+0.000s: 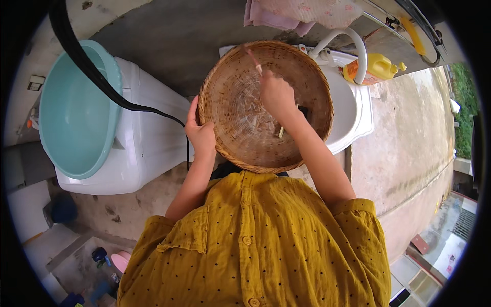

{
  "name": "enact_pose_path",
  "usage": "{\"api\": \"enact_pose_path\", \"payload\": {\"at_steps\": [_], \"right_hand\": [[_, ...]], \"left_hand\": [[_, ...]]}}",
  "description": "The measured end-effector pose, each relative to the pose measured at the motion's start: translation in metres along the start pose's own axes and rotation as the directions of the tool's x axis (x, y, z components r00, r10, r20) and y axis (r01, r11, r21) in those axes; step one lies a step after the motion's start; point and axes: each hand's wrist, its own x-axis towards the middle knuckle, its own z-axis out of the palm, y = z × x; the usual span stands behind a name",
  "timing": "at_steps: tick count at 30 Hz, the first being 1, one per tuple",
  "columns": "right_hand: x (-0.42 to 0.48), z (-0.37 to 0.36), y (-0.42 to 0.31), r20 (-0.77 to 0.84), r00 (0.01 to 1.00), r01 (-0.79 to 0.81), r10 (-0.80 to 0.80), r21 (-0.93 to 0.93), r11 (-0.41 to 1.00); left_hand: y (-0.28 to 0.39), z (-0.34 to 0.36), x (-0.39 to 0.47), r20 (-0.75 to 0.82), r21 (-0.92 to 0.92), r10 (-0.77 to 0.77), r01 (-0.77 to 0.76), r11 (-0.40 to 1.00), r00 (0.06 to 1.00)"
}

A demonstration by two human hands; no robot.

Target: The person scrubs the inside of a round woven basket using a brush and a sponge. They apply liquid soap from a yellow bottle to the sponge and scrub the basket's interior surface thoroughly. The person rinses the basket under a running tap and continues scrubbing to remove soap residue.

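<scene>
A round woven wicker basket (234,111) is tilted in front of me, partly over a white washbasin (343,111). My left hand (201,130) grips its left rim, thumb near the inner edge. Inside the basket, my right hand (279,94) is closed around a thin pinkish handle (259,69); the tool's far end is blurred and its kind is unclear. Below my right wrist a pale stick-like piece (281,132) and a small dark object (303,111) show in the basket, partly hidden by the forearm.
To the left, a light teal plastic tub (80,119) leans on a white appliance (153,115); a black strap hangs across them. A curved white faucet (362,50) and a yellow plastic jug (378,68) are at the basin's back right. Pink cloth (276,19) hangs above.
</scene>
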Motion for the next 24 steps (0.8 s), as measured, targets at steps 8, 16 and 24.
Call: {"api": "enact_pose_path", "payload": {"at_steps": [8,16,24], "right_hand": [[-0.038,0.006,0.044,0.045,0.993,-0.11,0.109,0.04,0.993],[-0.06,0.053,0.038,0.288,0.918,0.254,-0.271,0.094,0.963],[-0.063,0.002,0.049,0.246,0.969,0.075,0.014,-0.348,0.934]], "left_hand": [[-0.004,-0.002,-0.009,-0.035,-0.036,0.018,-0.02,0.999,0.999],[-0.007,-0.004,-0.007,0.005,-0.097,0.0,0.0,0.995,1.0],[-0.006,-0.003,-0.009,-0.008,-0.112,0.002,-0.003,0.994,1.0]]}}
